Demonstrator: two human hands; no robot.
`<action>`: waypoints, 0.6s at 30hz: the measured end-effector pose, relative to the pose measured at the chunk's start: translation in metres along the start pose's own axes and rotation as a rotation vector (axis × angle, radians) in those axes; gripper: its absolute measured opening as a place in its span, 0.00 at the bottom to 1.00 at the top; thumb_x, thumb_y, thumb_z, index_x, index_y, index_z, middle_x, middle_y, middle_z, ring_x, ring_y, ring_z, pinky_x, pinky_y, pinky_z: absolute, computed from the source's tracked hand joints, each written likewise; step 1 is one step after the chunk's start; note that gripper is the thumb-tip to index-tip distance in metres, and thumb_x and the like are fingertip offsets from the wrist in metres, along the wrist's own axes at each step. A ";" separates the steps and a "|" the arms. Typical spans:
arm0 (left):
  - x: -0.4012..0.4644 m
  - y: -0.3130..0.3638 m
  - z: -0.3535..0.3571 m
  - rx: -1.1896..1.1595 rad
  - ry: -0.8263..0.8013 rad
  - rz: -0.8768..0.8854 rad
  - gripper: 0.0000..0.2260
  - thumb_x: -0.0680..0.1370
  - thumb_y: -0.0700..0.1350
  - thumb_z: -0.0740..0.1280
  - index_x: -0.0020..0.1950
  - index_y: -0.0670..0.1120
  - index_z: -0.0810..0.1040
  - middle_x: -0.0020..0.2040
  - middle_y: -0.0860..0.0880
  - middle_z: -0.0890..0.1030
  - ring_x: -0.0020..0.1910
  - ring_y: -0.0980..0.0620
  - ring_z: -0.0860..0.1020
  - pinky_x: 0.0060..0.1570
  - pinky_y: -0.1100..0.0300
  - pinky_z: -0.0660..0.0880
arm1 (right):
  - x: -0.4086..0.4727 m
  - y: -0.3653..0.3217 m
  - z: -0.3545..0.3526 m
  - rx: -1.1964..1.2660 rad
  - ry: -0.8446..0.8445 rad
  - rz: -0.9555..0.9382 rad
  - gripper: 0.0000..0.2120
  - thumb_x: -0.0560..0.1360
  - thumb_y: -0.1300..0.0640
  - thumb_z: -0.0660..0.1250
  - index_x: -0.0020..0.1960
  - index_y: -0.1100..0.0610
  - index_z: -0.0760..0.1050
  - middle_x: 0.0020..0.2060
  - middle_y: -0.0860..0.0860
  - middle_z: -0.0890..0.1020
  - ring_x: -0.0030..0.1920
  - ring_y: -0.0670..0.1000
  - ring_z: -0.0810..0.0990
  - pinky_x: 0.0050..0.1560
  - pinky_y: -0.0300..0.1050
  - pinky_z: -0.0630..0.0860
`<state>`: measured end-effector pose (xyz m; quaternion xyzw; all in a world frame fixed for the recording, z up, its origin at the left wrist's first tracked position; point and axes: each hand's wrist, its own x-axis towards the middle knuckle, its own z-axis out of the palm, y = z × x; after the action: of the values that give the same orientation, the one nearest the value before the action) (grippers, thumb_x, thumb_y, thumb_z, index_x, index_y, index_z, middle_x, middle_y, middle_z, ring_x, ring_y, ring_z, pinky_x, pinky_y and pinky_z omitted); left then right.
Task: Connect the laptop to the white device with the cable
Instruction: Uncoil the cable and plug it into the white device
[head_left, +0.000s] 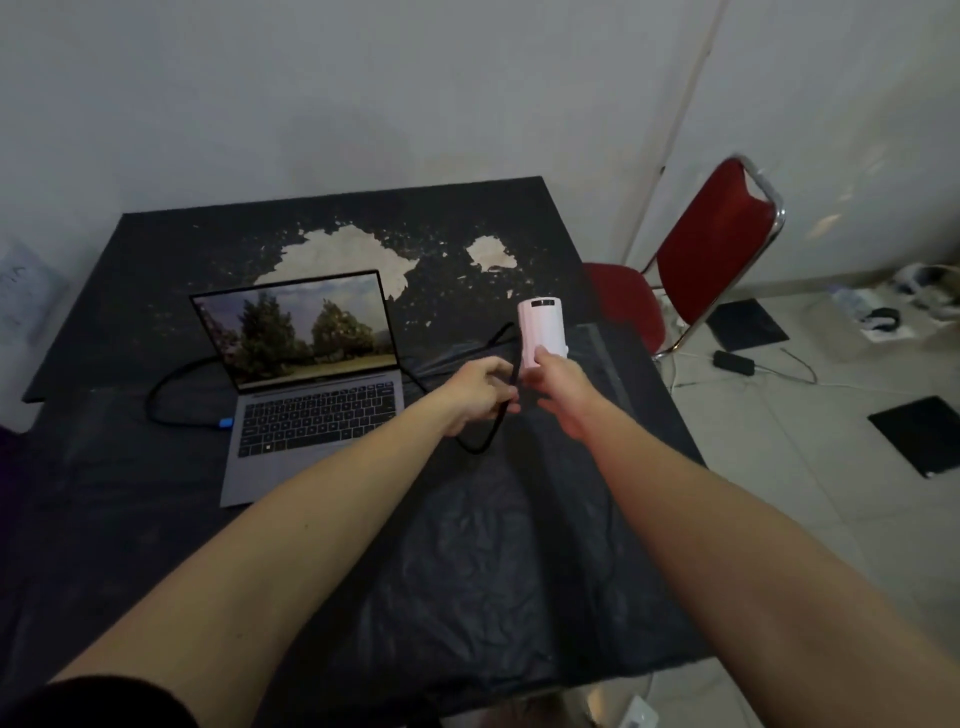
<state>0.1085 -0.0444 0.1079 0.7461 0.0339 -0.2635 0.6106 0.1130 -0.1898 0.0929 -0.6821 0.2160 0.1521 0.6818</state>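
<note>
An open grey laptop (311, 395) stands on the dark table (467, 571), its screen showing trees. A black cable (171, 389) loops from a blue plug at the laptop's left edge, round behind the screen, and on to my left hand (480, 392), which grips it near its free end. My right hand (563, 387) holds the upright white device (540, 332) at its lower part. The cable end sits right beside the device's left side; whether it touches is hidden by my fingers.
A red chair (711, 249) stands at the table's right side. On the tiled floor to the right lie black mats (919, 434), a black adapter with wires (732, 362) and other clutter. The tabletop's coating is peeled near the wall.
</note>
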 end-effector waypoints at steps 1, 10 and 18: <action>0.001 -0.008 0.007 0.044 -0.039 0.002 0.09 0.79 0.34 0.65 0.58 0.41 0.76 0.44 0.44 0.81 0.44 0.46 0.83 0.37 0.62 0.79 | 0.004 -0.002 -0.005 0.079 -0.018 0.045 0.16 0.83 0.47 0.55 0.54 0.57 0.77 0.44 0.52 0.82 0.46 0.52 0.81 0.55 0.51 0.71; 0.029 -0.044 0.042 0.317 -0.325 -0.062 0.10 0.77 0.37 0.70 0.57 0.43 0.77 0.47 0.43 0.83 0.45 0.53 0.81 0.47 0.63 0.75 | 0.051 0.001 -0.038 0.290 0.004 0.236 0.10 0.84 0.53 0.59 0.47 0.57 0.73 0.28 0.49 0.70 0.22 0.46 0.68 0.25 0.39 0.71; 0.077 -0.046 0.015 0.225 -0.056 -0.302 0.10 0.80 0.47 0.66 0.61 0.49 0.76 0.55 0.48 0.83 0.51 0.51 0.83 0.55 0.54 0.76 | 0.083 0.032 -0.075 0.186 -0.111 0.291 0.08 0.82 0.52 0.54 0.49 0.50 0.71 0.26 0.46 0.63 0.25 0.47 0.59 0.28 0.41 0.60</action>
<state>0.1524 -0.0678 0.0316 0.7885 0.0988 -0.3748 0.4775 0.1612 -0.2711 0.0252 -0.5682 0.2877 0.2659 0.7236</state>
